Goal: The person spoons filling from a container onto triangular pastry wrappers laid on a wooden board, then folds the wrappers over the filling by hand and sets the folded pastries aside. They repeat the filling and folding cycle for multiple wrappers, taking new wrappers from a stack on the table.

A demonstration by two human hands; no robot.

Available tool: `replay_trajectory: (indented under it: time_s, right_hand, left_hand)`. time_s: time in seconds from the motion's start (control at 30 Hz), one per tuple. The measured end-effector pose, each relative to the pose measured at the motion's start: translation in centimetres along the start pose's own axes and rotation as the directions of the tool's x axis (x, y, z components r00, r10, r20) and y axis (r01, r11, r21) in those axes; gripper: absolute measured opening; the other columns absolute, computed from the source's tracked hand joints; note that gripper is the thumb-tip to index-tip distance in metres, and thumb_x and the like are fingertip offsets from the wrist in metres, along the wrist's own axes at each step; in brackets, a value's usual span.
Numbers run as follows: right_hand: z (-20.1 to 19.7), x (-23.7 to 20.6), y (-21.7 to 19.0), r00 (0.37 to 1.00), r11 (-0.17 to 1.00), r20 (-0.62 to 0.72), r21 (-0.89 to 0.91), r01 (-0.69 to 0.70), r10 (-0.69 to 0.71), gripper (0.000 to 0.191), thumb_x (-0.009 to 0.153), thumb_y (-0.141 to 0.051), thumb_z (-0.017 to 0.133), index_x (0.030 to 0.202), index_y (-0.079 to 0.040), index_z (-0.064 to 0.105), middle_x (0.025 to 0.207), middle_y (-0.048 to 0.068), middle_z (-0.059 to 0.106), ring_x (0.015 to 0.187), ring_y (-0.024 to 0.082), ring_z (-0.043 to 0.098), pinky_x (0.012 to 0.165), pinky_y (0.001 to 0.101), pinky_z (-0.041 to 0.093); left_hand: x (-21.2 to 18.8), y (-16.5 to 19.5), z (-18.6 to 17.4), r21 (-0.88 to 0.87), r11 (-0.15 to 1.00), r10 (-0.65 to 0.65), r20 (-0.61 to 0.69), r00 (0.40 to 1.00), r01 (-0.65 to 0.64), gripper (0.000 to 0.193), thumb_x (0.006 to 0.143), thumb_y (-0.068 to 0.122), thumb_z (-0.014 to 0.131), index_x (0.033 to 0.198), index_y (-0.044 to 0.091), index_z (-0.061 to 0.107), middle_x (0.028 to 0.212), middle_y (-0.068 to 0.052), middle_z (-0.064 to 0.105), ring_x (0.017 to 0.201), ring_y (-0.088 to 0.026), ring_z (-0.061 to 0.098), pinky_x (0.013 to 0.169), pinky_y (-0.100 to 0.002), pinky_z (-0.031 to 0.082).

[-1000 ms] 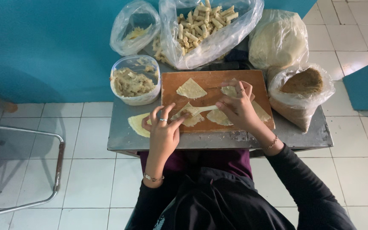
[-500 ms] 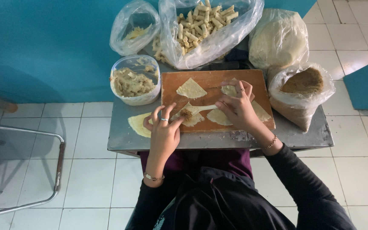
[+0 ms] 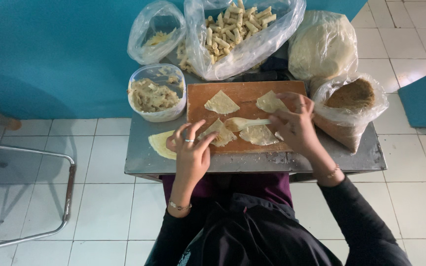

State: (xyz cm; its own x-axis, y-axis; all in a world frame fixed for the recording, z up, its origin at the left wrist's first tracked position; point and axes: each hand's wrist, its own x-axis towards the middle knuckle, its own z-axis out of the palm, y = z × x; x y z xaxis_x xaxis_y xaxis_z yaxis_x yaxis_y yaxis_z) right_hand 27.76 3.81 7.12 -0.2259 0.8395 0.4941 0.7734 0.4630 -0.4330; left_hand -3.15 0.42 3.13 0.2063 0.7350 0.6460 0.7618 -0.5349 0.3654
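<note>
Both forearms reach forward over the near edge of the small metal table (image 3: 252,161), wrists bent down toward the wooden cutting board (image 3: 245,93). The left hand (image 3: 192,148) has fingers spread, tips pressing a folded triangular wrapper (image 3: 217,132). The right hand (image 3: 296,123) pinches a pale spoon (image 3: 245,122); its fingertips partly hide another wrapper (image 3: 258,135).

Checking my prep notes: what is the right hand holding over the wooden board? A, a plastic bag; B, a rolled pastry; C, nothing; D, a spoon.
D: the right hand grips a pale spoon lying across a wrapper on the wooden cutting board.
</note>
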Motion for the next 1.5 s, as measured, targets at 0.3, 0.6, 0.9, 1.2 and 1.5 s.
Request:
replay_trajectory:
  time_s: [0.3, 0.6, 0.9, 1.2, 1.5]
  right_hand:
    - [-5.8, -3.6, 1.3, 0.997, 0.991, -0.041, -0.118, -0.069, 0.064, 0.011, 0.094, -0.021, 0.073, 0.094, -0.011, 0.076, 0.147, 0.011, 0.053, 0.137, 0.038, 0.034, 0.118, 0.0493, 0.027]
    - [-5.9, -3.7, 1.2, 0.999, 0.973, 0.038, -0.230, 0.010, -0.001, 0.016, 0.094, -0.024, 0.075, 0.096, -0.008, 0.077, 0.123, 0.001, 0.066, 0.144, 0.028, 0.041, 0.122, 0.0478, 0.024]
    - [-5.9, -3.7, 0.6, 0.999, 0.990, -0.014, -0.140, -0.032, 0.031, 0.016, 0.092, -0.025, 0.074, 0.093, -0.009, 0.077, 0.147, 0.011, 0.054, 0.137, 0.036, 0.033, 0.118, 0.0483, 0.027]
    - [-6.0, -3.7, 0.7, 1.000, 0.992, -0.015, -0.127, -0.017, 0.016, 0.017, 0.092, -0.025, 0.074, 0.094, -0.008, 0.077, 0.146, 0.013, 0.054, 0.137, 0.036, 0.033, 0.118, 0.0482, 0.025]
    - [-6.0, -3.6, 0.7, 1.000, 0.991, -0.009, -0.137, -0.011, 0.009, 0.019, 0.093, -0.026, 0.074, 0.092, -0.007, 0.076, 0.142, 0.014, 0.058, 0.138, 0.033, 0.036, 0.118, 0.0470, 0.024]
  left_hand:
    - [0.6, 4.2, 4.0, -0.092, 0.988, 0.131, 0.055, 0.990, -0.125, 0.052, 0.080, 0.006, 0.074, 0.127, 0.028, 0.072, 0.152, -0.002, 0.045, 0.137, -0.034, 0.042, 0.111, -0.058, 0.020]
    - [2.2, 6.0, 4.8, -0.022, 0.992, 0.123, 0.139, 0.983, -0.121, 0.050, 0.085, 0.010, 0.073, 0.130, 0.031, 0.071, 0.153, -0.005, 0.045, 0.138, -0.033, 0.042, 0.107, -0.059, 0.023]
    - [2.4, 6.0, 5.1, 0.027, 0.991, 0.124, 0.170, 0.978, -0.130, 0.046, 0.088, 0.009, 0.070, 0.129, 0.032, 0.071, 0.152, -0.006, 0.047, 0.137, -0.030, 0.042, 0.108, -0.059, 0.023]
    - [2.1, 5.9, 5.5, 0.031, 0.990, 0.129, 0.180, 0.975, -0.136, 0.041, 0.090, 0.012, 0.069, 0.127, 0.029, 0.071, 0.151, -0.008, 0.049, 0.138, -0.033, 0.039, 0.108, -0.060, 0.022]
    - [2.0, 6.0, 5.3, -0.006, 0.993, 0.116, 0.213, 0.970, -0.118, 0.041, 0.090, 0.012, 0.068, 0.129, 0.027, 0.069, 0.150, -0.008, 0.048, 0.138, -0.034, 0.039, 0.106, -0.064, 0.023]
